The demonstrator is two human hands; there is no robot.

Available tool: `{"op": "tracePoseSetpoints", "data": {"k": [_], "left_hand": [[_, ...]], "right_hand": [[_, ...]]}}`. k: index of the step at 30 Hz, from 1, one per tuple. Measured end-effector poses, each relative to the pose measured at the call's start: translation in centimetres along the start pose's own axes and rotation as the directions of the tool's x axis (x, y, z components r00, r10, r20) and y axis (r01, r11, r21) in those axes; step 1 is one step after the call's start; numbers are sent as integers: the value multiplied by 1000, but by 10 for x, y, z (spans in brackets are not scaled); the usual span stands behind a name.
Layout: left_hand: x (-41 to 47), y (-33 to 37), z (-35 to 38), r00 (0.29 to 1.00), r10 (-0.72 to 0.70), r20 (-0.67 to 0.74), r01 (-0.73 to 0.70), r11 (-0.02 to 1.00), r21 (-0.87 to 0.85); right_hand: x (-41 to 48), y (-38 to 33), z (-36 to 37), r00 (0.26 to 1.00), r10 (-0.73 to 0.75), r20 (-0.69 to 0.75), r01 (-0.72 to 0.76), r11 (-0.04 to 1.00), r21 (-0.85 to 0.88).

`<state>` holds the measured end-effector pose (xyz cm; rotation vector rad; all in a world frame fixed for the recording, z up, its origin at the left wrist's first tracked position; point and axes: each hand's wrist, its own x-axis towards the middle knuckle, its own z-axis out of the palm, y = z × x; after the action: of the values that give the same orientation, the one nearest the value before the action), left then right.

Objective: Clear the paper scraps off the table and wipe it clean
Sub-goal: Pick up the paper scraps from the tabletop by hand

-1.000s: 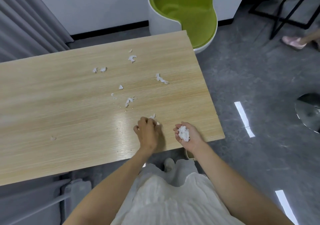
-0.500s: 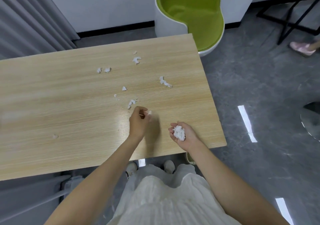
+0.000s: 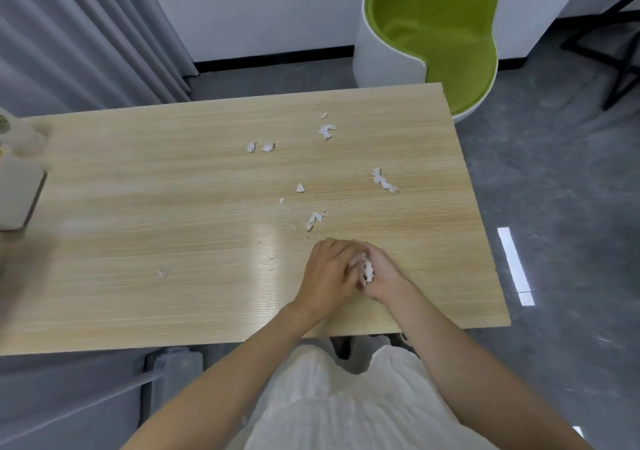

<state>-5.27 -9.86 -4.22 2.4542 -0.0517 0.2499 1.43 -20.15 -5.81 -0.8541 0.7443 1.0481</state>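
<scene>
Several white paper scraps lie scattered on the light wooden table [image 3: 173,214]: a pair [image 3: 260,146] near the middle back, one [image 3: 326,130] farther back, a strip [image 3: 383,181] to the right, a torn bit [image 3: 314,220] just beyond my hands, and a tiny one [image 3: 162,273] at the front left. My right hand [image 3: 381,276] cups a wad of gathered scraps [image 3: 365,269] in its palm above the table's front right. My left hand [image 3: 329,273] is pressed against it, fingers curled over the wad; whether they still pinch a scrap is hidden.
A white box-like object [image 3: 17,193] and a blurred item sit at the table's left edge. A green and white chair [image 3: 433,30] stands behind the table's far right corner. Grey curtains [image 3: 86,34] hang at the back left. Grey floor lies to the right.
My left hand picked up a scrap near the front and has moved right to meet my right hand at the wad. The view has shifted, showing more of the table's left side.
</scene>
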Motion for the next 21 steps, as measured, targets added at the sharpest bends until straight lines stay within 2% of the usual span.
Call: {"op": "tracePoseSetpoints", "data": {"k": [2, 5, 8, 10, 15, 21], "left_hand": [[4, -15, -16, 996, -60, -73, 54, 995, -82], [14, -56, -42, 949, -289, -125, 265, 948, -177], [22, -105, -64, 864, -500, -57, 488, 861, -144], [22, -126, -72, 836, -549, 12, 548, 832, -92], [38, -133, -55, 879, -411, 243, 418, 908, 25], [67, -118, -19, 898, -314, 309, 246, 939, 239]], "right_hand": [[8, 0, 11, 997, 9, 77, -12, 1000, 29], [18, -4, 29, 991, 28, 130, -32, 999, 30], [28, -4, 48, 997, 28, 65, -29, 1000, 10], [36, -1, 61, 999, 21, 38, -21, 1000, 5], [47, -3, 74, 998, -47, -43, 50, 996, 75], [44, -15, 45, 994, -74, -81, 90, 975, 203]]}}
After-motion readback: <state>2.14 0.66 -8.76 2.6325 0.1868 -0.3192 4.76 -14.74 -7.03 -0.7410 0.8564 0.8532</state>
